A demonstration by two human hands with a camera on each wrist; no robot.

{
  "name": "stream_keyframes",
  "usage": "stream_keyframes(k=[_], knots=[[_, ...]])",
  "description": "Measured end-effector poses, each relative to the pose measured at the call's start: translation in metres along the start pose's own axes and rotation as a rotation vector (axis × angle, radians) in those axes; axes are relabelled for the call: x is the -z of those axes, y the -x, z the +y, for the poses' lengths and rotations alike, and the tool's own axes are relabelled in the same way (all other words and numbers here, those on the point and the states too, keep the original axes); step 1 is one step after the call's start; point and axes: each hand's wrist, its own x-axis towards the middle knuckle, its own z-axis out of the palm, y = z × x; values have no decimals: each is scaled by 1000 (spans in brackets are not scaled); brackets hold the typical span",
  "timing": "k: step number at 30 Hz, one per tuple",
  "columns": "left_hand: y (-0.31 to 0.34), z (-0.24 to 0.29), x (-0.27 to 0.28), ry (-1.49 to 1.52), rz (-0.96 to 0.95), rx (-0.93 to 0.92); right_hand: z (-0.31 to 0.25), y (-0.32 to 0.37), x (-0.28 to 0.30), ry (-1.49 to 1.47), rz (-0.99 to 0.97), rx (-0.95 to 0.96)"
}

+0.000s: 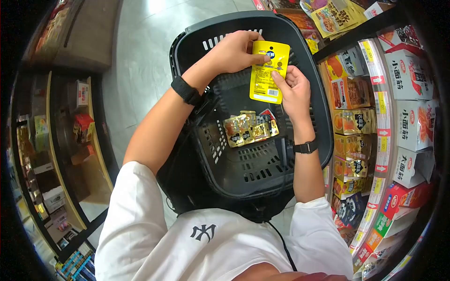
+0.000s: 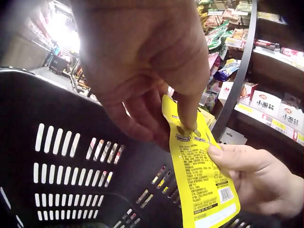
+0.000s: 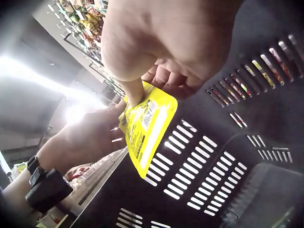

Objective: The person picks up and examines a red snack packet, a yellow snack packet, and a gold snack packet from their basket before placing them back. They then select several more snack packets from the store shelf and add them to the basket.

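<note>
A yellow snack packet with printed text and a barcode is held up over the black shopping basket. My left hand pinches its upper left part, thumb lying across the front. On the packet's right edge, my right hand grips with the thumb on the printed face and the fingers behind. In the left wrist view the packet hangs tilted between both hands. The right wrist view shows its lower end and barcode under the right thumb. Several small gold snack packets lie together on the basket floor.
To the right, shelves hold white snack boxes and rows of small packets, with a price-tag strip between them. More shelving stands at the left. Grey floor tiles run beyond the basket.
</note>
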Motion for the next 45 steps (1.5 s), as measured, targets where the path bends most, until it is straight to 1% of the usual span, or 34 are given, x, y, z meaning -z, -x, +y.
stream_keyframes(k=[3, 6, 8, 9, 11, 12, 15, 18, 21, 24, 27, 30, 33, 36, 39, 44, 45], knots=[[-1, 5, 0, -31, -17, -8, 0, 0, 0, -19, 5, -10], [-1, 9, 0, -22, 12, -31, 1, 0, -1, -13, 12, -16], [-5, 0, -4, 17, 25, -58, 3, 0, -3, 8, 27, 9], [-6, -1, -5, 37, 32, -72, 6, 0, -2, 29, 19, -11], [-9, -3, -5, -20, 79, -41, 12, -1, 1, 71, 3, -50], [-10, -2, -5, -49, 102, -26, 12, -1, 1, 104, 21, -37], [-12, -9, -8, 12, 155, -21, 11, 0, 0, 165, 67, -23], [-10, -8, -7, -52, 151, 9, 9, 1, 0, 155, 74, -57], [-11, -12, -8, -62, 156, -19, 10, 1, 1, 145, 57, -63], [-9, -9, -8, -109, 149, 21, 10, 3, -1, 141, 63, -66], [-5, -5, -8, -217, 184, -4, 9, 6, -1, 147, 82, -68], [-2, -2, -10, -210, 173, 22, 18, 6, 2, 144, 81, -68], [0, -4, -13, -234, 214, -30, 20, 8, 1, 140, 78, -64], [1, 1, -13, -222, 202, -2, 17, 10, 1, 146, 78, -64], [0, 1, -15, -253, 183, -21, 15, 11, 2, 146, 75, -65], [-4, -14, -24, -210, 196, -64, 19, 14, 8, 198, 62, -69], [-5, -14, -25, -200, 201, -76, 18, 16, 6, 172, 102, -42]])
